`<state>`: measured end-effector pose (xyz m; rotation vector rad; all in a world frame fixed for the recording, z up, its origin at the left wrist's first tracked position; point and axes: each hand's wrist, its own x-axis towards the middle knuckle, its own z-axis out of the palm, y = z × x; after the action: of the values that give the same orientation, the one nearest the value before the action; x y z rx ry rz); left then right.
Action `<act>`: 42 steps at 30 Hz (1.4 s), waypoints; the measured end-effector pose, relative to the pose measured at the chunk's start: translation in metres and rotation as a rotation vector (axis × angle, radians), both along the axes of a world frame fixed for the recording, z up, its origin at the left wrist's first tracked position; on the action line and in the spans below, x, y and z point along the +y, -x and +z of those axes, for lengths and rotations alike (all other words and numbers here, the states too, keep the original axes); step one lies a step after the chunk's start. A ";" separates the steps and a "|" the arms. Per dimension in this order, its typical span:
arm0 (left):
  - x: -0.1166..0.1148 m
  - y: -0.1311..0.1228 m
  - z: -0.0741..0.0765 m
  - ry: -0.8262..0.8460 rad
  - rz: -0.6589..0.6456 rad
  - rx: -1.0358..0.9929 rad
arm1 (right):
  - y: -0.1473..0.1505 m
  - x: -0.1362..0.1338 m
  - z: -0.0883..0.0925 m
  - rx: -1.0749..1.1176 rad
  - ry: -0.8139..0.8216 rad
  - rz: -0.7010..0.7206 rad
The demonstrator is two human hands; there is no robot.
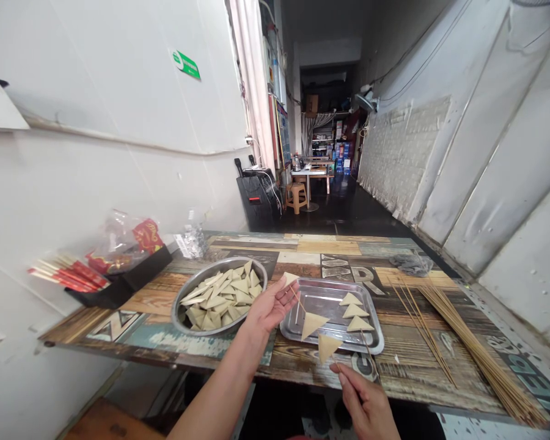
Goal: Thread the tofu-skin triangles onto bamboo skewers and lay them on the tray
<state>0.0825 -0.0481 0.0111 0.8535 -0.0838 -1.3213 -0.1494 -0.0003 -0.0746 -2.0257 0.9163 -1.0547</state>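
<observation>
My left hand (269, 304) pinches a pale triangular tofu piece (289, 279) at its fingertips, just right of a round metal bowl (182, 300) heaped with several more triangles. My right hand (363, 397), at the table's near edge, pinches the end of a thin bamboo skewer (302, 307) that runs up toward my left hand. Two triangles (319, 335) are threaded on that skewer. Behind them a rectangular metal tray (323, 296) holds a finished skewer with three triangles (355, 310).
A long pile of bare bamboo skewers (467, 342) lies on the right of the patterned wooden table (407, 360). A black tray (119, 284) with red-wrapped chopsticks and a plastic bag sits at the left by the wall. A dark corridor with stools lies beyond.
</observation>
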 end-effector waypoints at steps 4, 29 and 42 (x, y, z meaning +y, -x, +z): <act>0.001 0.000 0.001 -0.005 0.009 0.008 | 0.001 0.001 0.001 0.012 0.003 -0.003; 0.001 0.012 -0.013 0.048 -0.010 -0.015 | -0.012 0.003 0.009 -0.079 -0.052 -0.093; -0.006 0.010 -0.012 0.019 0.002 0.018 | -0.011 0.005 0.009 -0.067 -0.037 -0.074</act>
<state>0.0723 -0.0539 -0.0008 0.8254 -0.0815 -1.3243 -0.1385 0.0051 -0.0653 -1.9281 0.9749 -1.1299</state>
